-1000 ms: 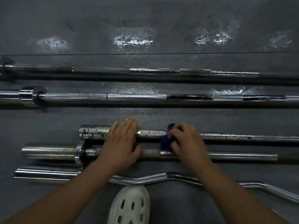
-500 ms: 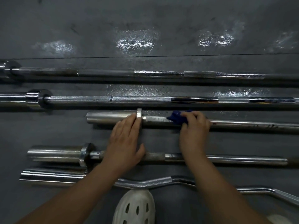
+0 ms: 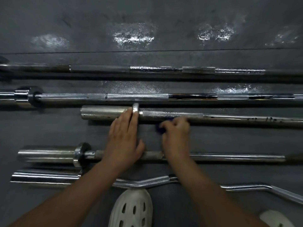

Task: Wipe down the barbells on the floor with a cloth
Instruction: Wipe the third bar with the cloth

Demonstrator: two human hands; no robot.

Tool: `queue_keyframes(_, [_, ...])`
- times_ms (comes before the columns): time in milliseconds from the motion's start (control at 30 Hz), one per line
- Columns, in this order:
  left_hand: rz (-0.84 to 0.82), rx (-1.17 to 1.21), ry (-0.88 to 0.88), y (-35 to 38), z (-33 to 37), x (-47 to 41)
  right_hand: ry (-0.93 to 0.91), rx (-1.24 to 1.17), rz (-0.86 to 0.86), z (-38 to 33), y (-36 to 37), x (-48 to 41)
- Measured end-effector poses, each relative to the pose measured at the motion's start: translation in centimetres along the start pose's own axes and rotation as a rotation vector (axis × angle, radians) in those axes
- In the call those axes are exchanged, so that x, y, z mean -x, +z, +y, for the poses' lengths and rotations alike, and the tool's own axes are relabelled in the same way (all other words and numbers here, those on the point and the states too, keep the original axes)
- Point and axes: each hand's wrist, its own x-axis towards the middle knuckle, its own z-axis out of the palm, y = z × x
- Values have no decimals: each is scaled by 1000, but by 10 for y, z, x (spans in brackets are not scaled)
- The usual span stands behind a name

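Half a second earlier the right hand point(image 3: 176, 135) had held the crumpled blue cloth point(image 3: 160, 129) on top of the short pitted steel barbell point(image 3: 213, 116); now it gripped it, fingers curled, at the bar's near edge. That third bar had moved farther away, beside the second. Five chrome barbells lay on the dark rubber floor point(image 3: 49, 131), four straight, one curl bar point(image 3: 147, 182). Two white clogs showed below. The left hand point(image 3: 124, 136) lay flat, fingers together, touching the collar point(image 3: 135, 107).

Bare forearms, no sleeves visible; white perforated clogs point(image 3: 131, 210) on feet, oval vent holes.
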Motion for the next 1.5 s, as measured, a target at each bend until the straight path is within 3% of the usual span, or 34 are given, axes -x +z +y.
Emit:
queue_keyframes(33, [-1, -7, 4, 0, -1, -1, -151, -12, -41, -2, 3, 1])
queue_keyframes(67, [-5, -16, 15, 0, -3, -1, -172, -72, -29, 1, -3, -4])
queue_keyframes(100, [-2, -19, 23, -1, -5, -1, -56, -158, 41, 7, -11, -9])
queue_keyframes(167, [9, -24, 31, -2, -7, -3, 455, -367, 235, 19, -17, -18])
queue_keyframes(233, [4, -10, 18, -2, -2, -5, 978, -648, 313, 4, -8, -23])
queue_keyframes(300, [19, 15, -12, -2, 2, -5, 1217, -1102, 248, -46, 7, -34])
queue_keyframes(367, [31, 38, -2, -3, 1, -6, 1354, -1558, 43, -86, 8, -41])
queue_keyframes(433, [46, 37, 16, -3, -4, -7, 1362, -1662, -155, -88, -3, -43])
queue_keyframes(500, [27, 18, 20, -4, -6, -5, 1332, -1761, -127, -63, -13, -42])
queue_keyframes(600, [31, 15, 16, -3, -3, -4, 1373, -1819, 81, -52, -7, -38])
queue_keyframes(733, [43, 51, 6, -4, -3, -4, 1362, -1734, -190, -75, 2, -35])
queue_keyframes(900, [37, 49, 9, -3, -3, -3, 1330, -1863, -59, -59, -1, -36])
queue_keyframes(1000, [20, 65, -13, -2, -2, -4, 1298, -1788, -244, -66, -2, -33])
queue_keyframes(1033, [13, 61, -12, -3, -2, -4, 1321, -1767, -220, -58, -9, -38])
queue_keyframes(1100, [9, 51, 1, -3, -4, -3, 1342, -1735, -44, -28, -30, -45])
queue_keyframes(1167, [19, 40, 11, -5, -5, -3, 1228, -1651, 210, 1, -44, -45])
queue_keyframes(1200, [30, 34, 19, -6, -3, -4, 1098, -1508, 317, 9, -49, -43])
queue_keyframes(1267, [50, 20, 44, -7, 3, -7, 746, -918, 422, 17, -51, -38])
queue_keyframes(1300, [56, 8, 60, -7, 5, -9, 511, -613, 422, 17, -48, -37])
queue_keyframes(1367, [65, -29, 82, -10, 5, -15, 109, -201, 248, 11, -33, -38])
queue_keyframes(1433, [51, -64, 78, -13, 2, -22, 56, 26, 72, 0, -22, -40])
queue_keyframes(1500, [27, -63, 59, -16, -1, -26, 80, 84, 6, -4, -25, -39])
